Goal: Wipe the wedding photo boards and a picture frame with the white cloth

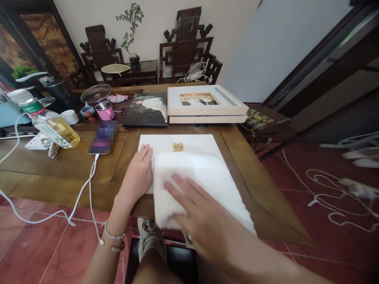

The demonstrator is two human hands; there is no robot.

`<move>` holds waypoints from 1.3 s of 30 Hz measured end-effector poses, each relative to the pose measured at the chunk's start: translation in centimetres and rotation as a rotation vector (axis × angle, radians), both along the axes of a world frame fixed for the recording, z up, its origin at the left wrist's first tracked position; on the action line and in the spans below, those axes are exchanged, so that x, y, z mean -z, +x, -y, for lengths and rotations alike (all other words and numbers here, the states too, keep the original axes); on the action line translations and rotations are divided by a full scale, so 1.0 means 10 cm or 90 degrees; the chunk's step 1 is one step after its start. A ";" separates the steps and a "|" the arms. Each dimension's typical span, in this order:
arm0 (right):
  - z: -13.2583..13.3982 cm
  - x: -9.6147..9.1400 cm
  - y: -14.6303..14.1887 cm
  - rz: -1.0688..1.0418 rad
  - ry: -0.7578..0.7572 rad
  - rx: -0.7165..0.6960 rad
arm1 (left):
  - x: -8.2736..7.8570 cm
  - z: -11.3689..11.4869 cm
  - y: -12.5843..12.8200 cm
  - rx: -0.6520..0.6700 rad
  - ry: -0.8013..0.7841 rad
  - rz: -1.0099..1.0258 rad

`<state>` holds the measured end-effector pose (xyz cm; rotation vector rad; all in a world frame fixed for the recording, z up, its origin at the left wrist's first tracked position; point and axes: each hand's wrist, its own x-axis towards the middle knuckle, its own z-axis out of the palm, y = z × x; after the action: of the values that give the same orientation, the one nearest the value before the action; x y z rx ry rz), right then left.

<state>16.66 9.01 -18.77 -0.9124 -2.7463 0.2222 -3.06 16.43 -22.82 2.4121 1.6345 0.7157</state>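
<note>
From afar I see the left hand lying open, flat on the left edge of a white rectangular panel. The right hand, fingers extended, rests on a fluffy white cloth covering the panel beside the left; a small gold-coloured plate lies beyond both hands.

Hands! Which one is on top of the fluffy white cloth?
The right hand lies on the fluffy white cloth; the left hand, with bracelets at its wrist, rests on the white board beside it.
</note>
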 end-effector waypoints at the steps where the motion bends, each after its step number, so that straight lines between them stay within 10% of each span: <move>1: 0.06 -0.02 0.04 -0.018 -0.015 -0.021 | -0.01 0.00 0.00 0.003 0.000 0.002; 7: -0.16 -0.08 0.26 -0.048 -0.105 -0.016 | 0.03 0.01 -0.01 -0.002 0.002 0.015; 17: -1.17 0.13 0.01 0.029 0.034 0.146 | 0.07 0.02 0.01 -0.005 -0.003 0.013; 30: 0.12 -0.05 -0.05 -0.007 -0.005 -0.014 | -0.01 0.05 -0.04 0.010 -0.001 0.018; 39: -0.56 -0.01 0.13 -0.002 -0.014 0.095 | 0.02 0.04 0.01 -0.005 -0.001 0.027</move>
<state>17.93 14.60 -18.65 -1.1153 -2.6635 0.2267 -2.94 16.00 -23.00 2.3738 1.6285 0.7603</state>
